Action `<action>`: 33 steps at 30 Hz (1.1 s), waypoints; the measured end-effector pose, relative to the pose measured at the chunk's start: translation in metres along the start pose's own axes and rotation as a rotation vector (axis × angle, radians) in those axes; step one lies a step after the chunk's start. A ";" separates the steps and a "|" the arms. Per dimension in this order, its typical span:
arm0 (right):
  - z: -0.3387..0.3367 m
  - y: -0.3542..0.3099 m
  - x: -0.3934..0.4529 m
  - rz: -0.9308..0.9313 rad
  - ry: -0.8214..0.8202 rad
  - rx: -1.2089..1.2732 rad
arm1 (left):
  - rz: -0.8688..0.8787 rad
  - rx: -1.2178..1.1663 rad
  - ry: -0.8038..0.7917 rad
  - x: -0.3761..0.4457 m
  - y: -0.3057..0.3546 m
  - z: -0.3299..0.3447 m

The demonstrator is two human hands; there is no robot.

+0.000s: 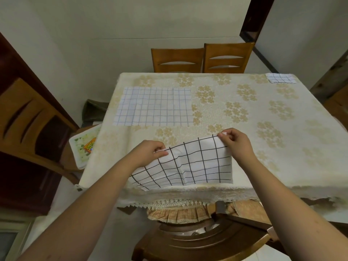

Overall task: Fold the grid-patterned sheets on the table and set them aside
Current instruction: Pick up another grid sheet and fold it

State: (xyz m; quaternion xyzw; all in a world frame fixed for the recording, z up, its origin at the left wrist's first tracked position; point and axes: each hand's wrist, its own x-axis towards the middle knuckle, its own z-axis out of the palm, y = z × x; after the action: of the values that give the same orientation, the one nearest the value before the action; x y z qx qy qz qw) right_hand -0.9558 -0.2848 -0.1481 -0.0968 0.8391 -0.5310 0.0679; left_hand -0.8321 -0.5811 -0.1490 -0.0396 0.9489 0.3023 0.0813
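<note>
Black-grid sheet [190, 164] pinched by left hand [148, 154], right hand [236, 141]; apparently mid-fold.

Two wooden chairs [202, 58] stand behind the floral tablecloth [244, 113].

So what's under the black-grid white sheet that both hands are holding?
The black-grid white sheet lies on the floral cream tablecloth, its far edge lifted by the left hand and right hand. Whatever lies beneath its middle is covered.
</note>
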 end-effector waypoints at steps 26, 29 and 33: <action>-0.008 0.073 0.058 0.200 0.067 -0.077 | -0.275 -0.058 0.142 0.038 -0.030 0.052; -0.006 0.078 0.073 0.191 0.050 -0.083 | -0.313 -0.085 0.146 0.045 -0.034 0.060; 0.007 0.083 0.089 0.155 0.010 -0.076 | -0.384 -0.119 0.157 0.048 -0.044 0.072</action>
State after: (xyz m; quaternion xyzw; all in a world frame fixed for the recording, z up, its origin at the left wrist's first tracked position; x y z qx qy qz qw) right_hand -1.0481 -0.2769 -0.2268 -0.0315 0.8638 -0.4926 0.1007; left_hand -0.8648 -0.5763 -0.2398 -0.2476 0.9079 0.3327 0.0605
